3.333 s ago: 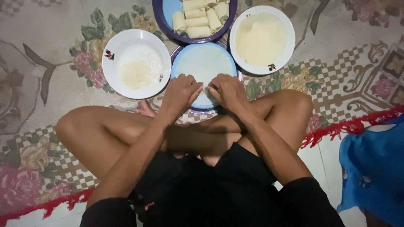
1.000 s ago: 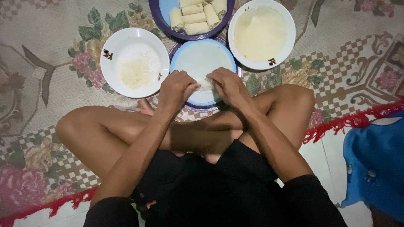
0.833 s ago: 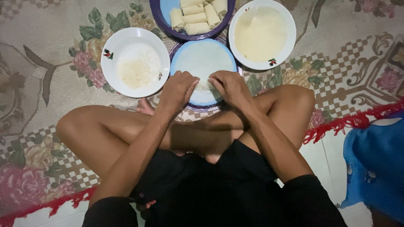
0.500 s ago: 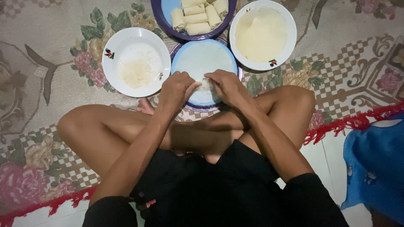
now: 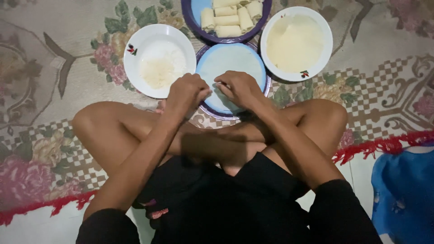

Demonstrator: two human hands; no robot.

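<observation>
Head view looks down past crossed bare legs to the left hand (image 5: 189, 92) and right hand (image 5: 239, 88), fingers curled together and pinching the near edge of the thin pale wrapper (image 5: 233, 63) lying flat on the blue plate (image 5: 212, 108). Folding it well likely means lifting evenly, without tearing. Beyond sit finished rolls (image 5: 228, 18) between two white bowls.
</observation>
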